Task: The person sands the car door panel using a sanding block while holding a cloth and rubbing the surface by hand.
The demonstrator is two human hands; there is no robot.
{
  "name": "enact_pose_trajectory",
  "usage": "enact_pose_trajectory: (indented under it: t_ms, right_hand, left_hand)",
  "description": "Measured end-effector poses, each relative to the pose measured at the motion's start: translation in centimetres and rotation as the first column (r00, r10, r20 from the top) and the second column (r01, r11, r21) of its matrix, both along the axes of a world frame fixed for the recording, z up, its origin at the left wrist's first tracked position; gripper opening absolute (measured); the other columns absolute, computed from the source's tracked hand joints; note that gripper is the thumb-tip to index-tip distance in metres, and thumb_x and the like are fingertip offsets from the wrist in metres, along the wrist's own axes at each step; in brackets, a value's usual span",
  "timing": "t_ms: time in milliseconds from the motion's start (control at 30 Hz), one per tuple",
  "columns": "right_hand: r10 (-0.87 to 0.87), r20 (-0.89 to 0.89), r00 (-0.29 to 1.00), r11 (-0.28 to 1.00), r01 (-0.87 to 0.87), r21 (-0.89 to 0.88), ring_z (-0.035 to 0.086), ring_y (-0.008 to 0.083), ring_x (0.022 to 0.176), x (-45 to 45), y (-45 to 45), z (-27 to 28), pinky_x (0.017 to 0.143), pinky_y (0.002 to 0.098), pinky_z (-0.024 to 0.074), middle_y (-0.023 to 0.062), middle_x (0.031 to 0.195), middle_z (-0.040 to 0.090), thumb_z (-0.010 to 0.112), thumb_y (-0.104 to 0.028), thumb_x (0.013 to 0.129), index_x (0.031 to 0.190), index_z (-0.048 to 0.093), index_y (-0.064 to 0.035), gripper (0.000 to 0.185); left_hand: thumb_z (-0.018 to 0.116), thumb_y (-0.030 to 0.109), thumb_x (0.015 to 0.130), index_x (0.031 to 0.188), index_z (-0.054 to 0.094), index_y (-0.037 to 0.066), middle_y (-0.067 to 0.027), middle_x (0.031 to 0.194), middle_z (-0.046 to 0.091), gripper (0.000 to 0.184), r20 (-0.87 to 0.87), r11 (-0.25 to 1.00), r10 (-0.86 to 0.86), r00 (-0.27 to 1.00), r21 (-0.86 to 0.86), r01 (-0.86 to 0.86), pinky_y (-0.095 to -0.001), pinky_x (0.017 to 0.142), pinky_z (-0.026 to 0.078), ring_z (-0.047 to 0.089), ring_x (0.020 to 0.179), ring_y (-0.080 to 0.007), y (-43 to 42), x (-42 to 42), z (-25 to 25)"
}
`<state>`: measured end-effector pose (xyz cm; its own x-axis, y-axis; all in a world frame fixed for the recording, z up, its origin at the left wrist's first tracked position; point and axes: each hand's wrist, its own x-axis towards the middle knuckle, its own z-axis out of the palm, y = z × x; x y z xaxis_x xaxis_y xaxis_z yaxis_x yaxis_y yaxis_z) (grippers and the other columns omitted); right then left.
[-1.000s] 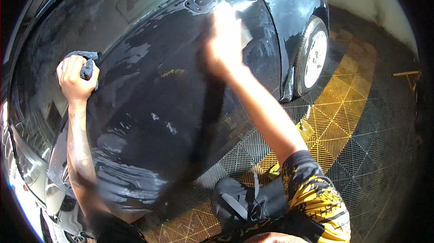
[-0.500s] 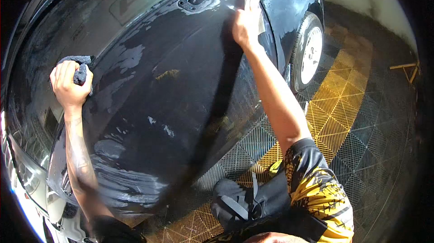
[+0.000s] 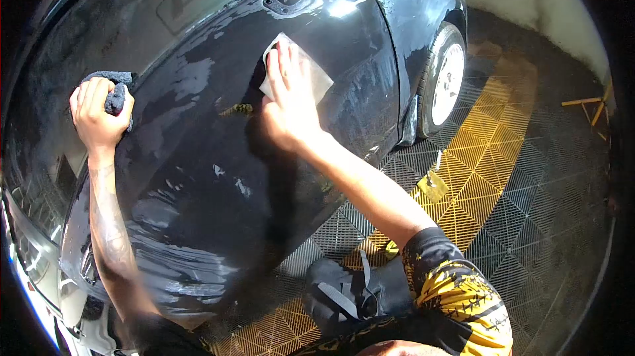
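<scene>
left hand (image 3: 99, 115) clutching dark grey fluffy cloth (image 3: 114, 100) at left beside dark glass car window (image 3: 149, 35), right hand (image 3: 293, 106) lying flat, slightly spread, pressing pale square sheet (image 3: 320, 83), apparently thin, onto streaked black car door (image 3: 192, 134), middle of scene

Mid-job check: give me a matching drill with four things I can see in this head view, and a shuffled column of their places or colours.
Things:
1. Dark cloth
2. Pale sheet
3. Car wheel
4. Floor tiles

Places and colours:
A. Yellow in one band, dark in others
B. Beneath the fingers of the right hand
C. Whitish in the middle, black around the outside
D. Gripped in the left hand

Right pairs: 1-D, 2-B, 3-C, 4-A.
</scene>
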<state>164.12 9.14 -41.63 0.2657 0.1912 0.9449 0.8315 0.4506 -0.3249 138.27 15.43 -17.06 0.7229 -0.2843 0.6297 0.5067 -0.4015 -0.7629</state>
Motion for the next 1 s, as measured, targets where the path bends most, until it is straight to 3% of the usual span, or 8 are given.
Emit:
enact_pose_trajectory:
  t_ms: [133, 233, 300, 400, 500, 600, 700, 1000]
  right_hand:
    - [-0.382, -0.255, 0.888, 0.922, 0.387, -0.035, 0.019, 0.0457, 0.151, 10.4, 3.0, 1.5, 0.124, 0.0543, 0.0099, 0.0329, 0.160, 0.022, 0.046, -0.012, 0.091, 0.152, 0.028, 0.0076, 0.067]
    - [-0.166, -0.466, 0.869, 0.941, -0.001, -0.338, 0.021, 0.0463, 0.150, 16.2, 2.8, 0.3, 0.122, 0.0555, 0.0142, 0.0354, 0.157, 0.026, 0.043, -0.011, 0.096, 0.151, 0.029, 0.0086, 0.060]
    - [-0.323, -0.369, 0.871, 0.917, 0.384, 0.103, 0.016, 0.0478, 0.151, 11.3, 4.1, -2.2, 0.123, 0.0565, 0.0134, 0.0336, 0.161, 0.017, 0.042, -0.009, 0.094, 0.154, 0.024, 0.0073, 0.065]
    - [-0.056, -0.087, 0.995, 0.995, 0.062, 0.075, 0.006, 0.0468, 0.153, 3.8, 0.6, -4.3, 0.124, 0.0544, 0.0057, 0.0305, 0.164, 0.009, 0.039, -0.006, 0.089, 0.156, 0.016, 0.0074, 0.073]
    - [-0.445, -0.217, 0.869, 0.894, 0.417, -0.161, 0.011, 0.0475, 0.152, 9.9, 3.1, -2.0, 0.124, 0.0537, 0.0090, 0.0332, 0.162, 0.014, 0.037, -0.010, 0.092, 0.156, 0.018, 0.0082, 0.069]
    - [-0.257, -0.520, 0.815, 0.964, 0.179, -0.196, 0.009, 0.0455, 0.153, 14.3, 2.5, -0.4, 0.125, 0.0508, 0.0067, 0.0305, 0.164, 0.012, 0.033, -0.020, 0.100, 0.155, 0.015, 0.0098, 0.065]
    - [-0.453, -0.277, 0.847, 0.891, 0.443, -0.101, 0.009, 0.0433, 0.154, 8.9, 4.0, -4.6, 0.125, 0.0491, 0.0059, 0.0281, 0.165, 0.012, 0.034, -0.025, 0.103, 0.156, 0.014, 0.0088, 0.066]
    - [-0.018, -0.389, 0.921, 0.990, 0.071, 0.123, 0.010, 0.0437, 0.154, 1.3, 1.0, -10.0, 0.123, 0.0554, 0.0060, 0.0268, 0.165, 0.016, 0.045, -0.014, 0.082, 0.154, 0.029, 0.0061, 0.076]
  left_hand:
    - [0.077, 0.016, 0.071, 0.080, 0.058, 0.008, -0.0049, 0.083, 0.060, 0.023, -0.011, 0.999, -0.043, 0.999, 0.027, 0.043, -0.0392, 0.087, 0.045, 0.061, 0.084, -0.0257, 0.1, 0.2, 0.2]
    - [0.077, 0.017, 0.071, 0.080, 0.058, 0.008, -0.0048, 0.083, 0.060, 0.023, 0.003, 0.999, -0.042, 0.999, 0.018, 0.042, -0.0392, 0.087, 0.045, 0.061, 0.084, -0.0257, 0.1, 0.2, 0.1]
    - [0.077, 0.017, 0.071, 0.080, 0.058, 0.008, -0.0047, 0.083, 0.060, 0.023, 0.008, 0.999, -0.036, 0.999, 0.009, 0.035, -0.0392, 0.087, 0.045, 0.061, 0.084, -0.0256, 0.1, 0.2, 0.2]
    - [0.078, 0.017, 0.071, 0.080, 0.058, 0.008, -0.0047, 0.085, 0.062, 0.023, 0.017, 1.000, -0.016, 1.000, -0.008, 0.017, -0.0397, 0.087, 0.045, 0.061, 0.086, -0.0260, 0.1, 0.0, 0.1]
    - [0.078, 0.018, 0.071, 0.084, 0.060, 0.009, -0.0054, 0.093, 0.064, 0.025, 0.032, 0.999, -0.040, 0.999, -0.010, 0.040, -0.0410, 0.091, 0.045, 0.063, 0.094, -0.0273, 0.3, 0.1, 0.2]
    - [0.078, 0.023, 0.080, 0.114, 0.068, 0.009, -0.0106, 0.115, 0.069, 0.038, 0.138, 0.983, -0.019, 0.990, 0.181, -0.006, -0.0437, 0.106, 0.044, 0.062, 0.115, -0.0326, -1.7, 1.4, -0.1]
    - [0.076, 0.029, 0.082, 0.110, 0.069, 0.009, -0.0066, 0.113, 0.070, 0.035, 0.163, 0.974, 0.215, 0.963, -0.102, -0.201, -0.0402, 0.097, 0.050, 0.064, 0.110, -0.0289, -0.5, 0.9, -0.2]
    - [0.082, 0.043, 0.073, 0.092, 0.071, 0.012, -0.0058, 0.094, 0.070, 0.038, -0.251, 0.975, -0.216, 0.944, -0.111, 0.193, -0.0413, 0.087, 0.052, 0.068, 0.093, -0.0256, -5.1, 22.9, -7.6]
